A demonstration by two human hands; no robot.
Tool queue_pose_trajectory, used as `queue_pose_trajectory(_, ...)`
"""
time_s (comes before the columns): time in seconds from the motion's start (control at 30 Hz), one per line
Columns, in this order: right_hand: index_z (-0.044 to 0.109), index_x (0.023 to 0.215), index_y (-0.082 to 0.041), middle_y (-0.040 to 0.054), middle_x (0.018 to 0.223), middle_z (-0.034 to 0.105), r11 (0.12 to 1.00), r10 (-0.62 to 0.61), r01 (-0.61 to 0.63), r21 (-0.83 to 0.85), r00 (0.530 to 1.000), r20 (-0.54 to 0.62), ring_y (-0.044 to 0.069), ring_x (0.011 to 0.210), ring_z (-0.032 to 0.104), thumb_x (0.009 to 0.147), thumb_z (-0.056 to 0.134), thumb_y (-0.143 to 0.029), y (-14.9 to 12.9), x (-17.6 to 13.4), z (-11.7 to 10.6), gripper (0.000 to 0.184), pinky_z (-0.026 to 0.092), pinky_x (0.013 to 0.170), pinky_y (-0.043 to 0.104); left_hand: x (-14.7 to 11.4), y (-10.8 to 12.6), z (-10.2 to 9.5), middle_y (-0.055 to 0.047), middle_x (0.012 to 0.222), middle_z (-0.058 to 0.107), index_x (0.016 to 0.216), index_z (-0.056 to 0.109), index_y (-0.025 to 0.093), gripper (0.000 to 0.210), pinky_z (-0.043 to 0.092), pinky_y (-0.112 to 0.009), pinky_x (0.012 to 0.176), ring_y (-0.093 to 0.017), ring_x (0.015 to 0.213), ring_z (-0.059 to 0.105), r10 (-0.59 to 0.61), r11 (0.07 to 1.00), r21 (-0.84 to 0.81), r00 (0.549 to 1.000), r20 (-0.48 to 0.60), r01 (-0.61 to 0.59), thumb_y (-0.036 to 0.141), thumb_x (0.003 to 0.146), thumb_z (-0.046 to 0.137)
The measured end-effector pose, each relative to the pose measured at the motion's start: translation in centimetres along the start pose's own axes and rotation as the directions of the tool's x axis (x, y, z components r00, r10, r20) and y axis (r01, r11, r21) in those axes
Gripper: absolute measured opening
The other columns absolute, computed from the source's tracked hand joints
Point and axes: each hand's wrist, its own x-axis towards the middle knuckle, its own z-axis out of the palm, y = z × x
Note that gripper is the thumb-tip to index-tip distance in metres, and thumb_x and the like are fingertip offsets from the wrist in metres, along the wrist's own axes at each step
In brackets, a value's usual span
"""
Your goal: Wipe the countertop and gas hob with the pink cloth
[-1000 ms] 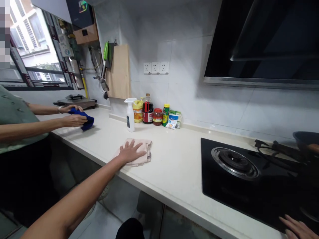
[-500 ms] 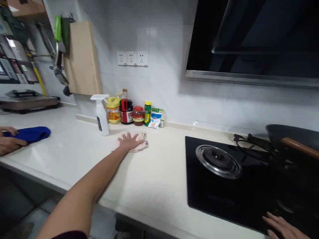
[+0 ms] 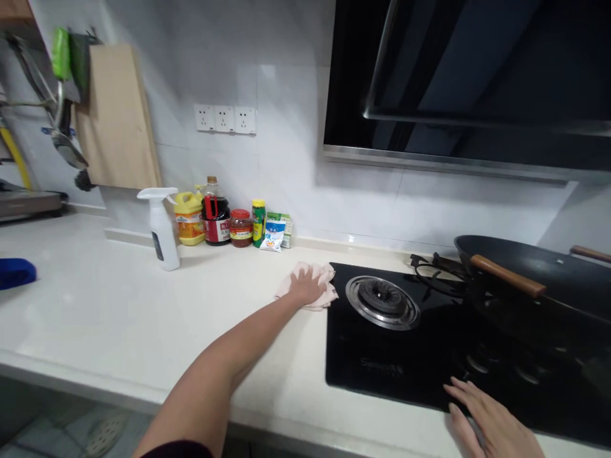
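Observation:
My left hand (image 3: 306, 287) lies flat on a pale pink cloth (image 3: 327, 277), fingers spread, pressing it to the white countertop (image 3: 229, 318). The cloth's right edge meets the left edge of the black glass cooktop (image 3: 372, 356). My right hand (image 3: 494, 416) rests at the cooktop's front edge, fingers extended and a little apart, with nothing seen in it. A round burner (image 3: 382, 301) lies just right of the cloth. To the left of my left hand a white spray bottle (image 3: 165, 238) stands upright.
Against the wall stand a yellow jug (image 3: 189, 219), a dark sauce bottle (image 3: 216, 219), a red-lidded jar (image 3: 241, 229), a green shaker (image 3: 258, 222) and a small packet (image 3: 273, 236). A wok (image 3: 563, 270) with wooden handles sits on the cooktop. Blue fabric (image 3: 16, 273) lies far left.
My left hand has slid the cloth rightward along the counter up to the cooktop. The view has turned right; another person's hands at the far left have left the picture. My right hand shows more fully.

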Motion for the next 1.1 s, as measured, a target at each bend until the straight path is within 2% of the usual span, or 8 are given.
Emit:
queue_pose_trajectory(0.17, 0.073, 0.112, -0.025, 0.006, 0.126, 0.072, 0.995, 0.072, -0.071, 0.067, 0.997, -0.004, 0.032, 0.118, 0.066, 0.095, 0.043, -0.05, -0.9, -0.1, 0.4, 0.043, 0.054, 0.097, 0.052, -6.1, 1.7, -0.3, -0.011, 0.171, 0.017, 0.163, 0.021, 0.027, 0.069, 0.018, -0.066, 0.12, -0.04, 0.155, 0.015, 0.065, 0.998, -0.001, 0.998, 0.003, -0.065, 0.056, 0.101, 0.026)
queue_pose_trajectory(0.4, 0.068, 0.12, -0.024, 0.0094, 0.133, 0.067, 0.955, 0.196, -0.21, 0.209, 0.977, 0.089, 0.035, 0.129, 0.058, 0.093, 0.044, -0.056, -1.5, -0.3, -0.3, 0.048, 0.044, 0.108, 0.057, -16.0, 4.2, -0.8, -0.014, 0.172, 0.005, 0.163, 0.02, 0.021, 0.08, 0.012, -0.067, 0.122, -0.042, 0.156, 0.007, 0.087, 0.994, -0.065, 0.995, 0.051, -0.084, 0.067, 0.098, 0.019)
queue_pose_trajectory(0.57, 0.067, 0.116, -0.026, 0.0098, 0.125, 0.068, 0.84, 0.246, -0.3, 0.452, 0.953, 0.176, 0.032, 0.12, 0.062, 0.092, 0.044, -0.064, -3.2, 2.0, -1.2, 0.05, 0.048, 0.104, 0.055, -21.3, 5.6, -0.4, -0.011, 0.172, 0.009, 0.161, 0.026, 0.029, 0.075, 0.01, -0.068, 0.122, -0.041, 0.157, 0.007, 0.189, 0.971, -0.158, 0.98, 0.059, -0.178, 0.069, 0.098, 0.019)
queue_pose_trajectory(0.73, 0.05, 0.14, -0.027, 0.0104, 0.143, 0.054, 0.725, 0.104, -0.168, 0.668, 0.985, 0.135, 0.024, 0.131, 0.054, 0.099, 0.042, -0.054, -10.6, 6.0, -2.8, 0.05, 0.045, 0.111, 0.043, -21.5, 8.3, 0.1, -0.006, 0.173, 0.006, 0.16, 0.027, 0.036, 0.071, 0.006, -0.073, 0.12, -0.042, 0.157, 0.001, 0.42, 0.891, -0.216, 0.906, 0.058, -0.4, 0.067, 0.095, 0.032)
queue_pose_trajectory(0.87, 0.04, 0.149, -0.026, 0.0118, 0.145, 0.051, 0.759, -0.016, -0.123, 0.64, 0.978, 0.207, 0.025, 0.134, 0.049, 0.102, 0.036, -0.052, -15.0, 8.0, -2.7, 0.054, 0.04, 0.114, 0.046, -19.8, 9.5, -1.4, -0.01, 0.172, 0.013, 0.16, 0.028, 0.029, 0.081, 0.002, -0.074, 0.119, -0.042, 0.157, 0.001, 0.525, 0.841, -0.232, 0.839, 0.141, -0.488, 0.059, 0.088, 0.051)
queue_pose_trajectory(0.93, 0.034, 0.153, -0.025, 0.0129, 0.145, 0.051, 0.811, -0.033, -0.151, 0.565, 0.953, 0.301, 0.028, 0.134, 0.048, 0.101, 0.035, -0.054, -15.7, 8.6, -2.6, 0.059, 0.04, 0.112, 0.049, -19.3, 8.6, -2.4, -0.012, 0.17, 0.021, 0.157, 0.036, 0.024, 0.077, 0.007, -0.07, 0.122, -0.04, 0.157, 0.008, 0.553, 0.818, -0.283, 0.82, 0.147, -0.501, 0.053, 0.088, 0.053)
queue_pose_trajectory(1.0, 0.031, 0.156, -0.027, 0.014, 0.142, 0.052, 0.869, -0.06, -0.152, 0.472, 0.912, 0.405, 0.031, 0.131, 0.049, 0.1, 0.036, -0.057, -16.1, 9.1, -2.8, 0.063, 0.041, 0.108, 0.052, -19.1, 6.6, -3.4, -0.011, 0.164, 0.037, 0.149, 0.049, 0.021, 0.066, 0.02, -0.056, 0.125, -0.034, 0.153, 0.028, 0.584, 0.77, -0.387, 0.805, 0.108, -0.507, 0.042, 0.087, 0.054)
queue_pose_trajectory(1.1, 0.042, 0.151, -0.032, 0.0157, 0.135, 0.056, 0.946, -0.116, -0.06, 0.318, 0.855, 0.505, 0.037, 0.121, 0.052, 0.096, 0.044, -0.06, -17.0, 10.2, -3.4, 0.062, 0.043, 0.099, 0.058, -18.8, 2.8, -4.4, -0.007, 0.148, 0.058, 0.142, 0.057, 0.021, 0.056, 0.043, -0.035, 0.115, -0.023, 0.135, 0.055, 0.499, 0.749, -0.517, 0.866, 0.029, -0.415, 0.03, 0.087, 0.052)
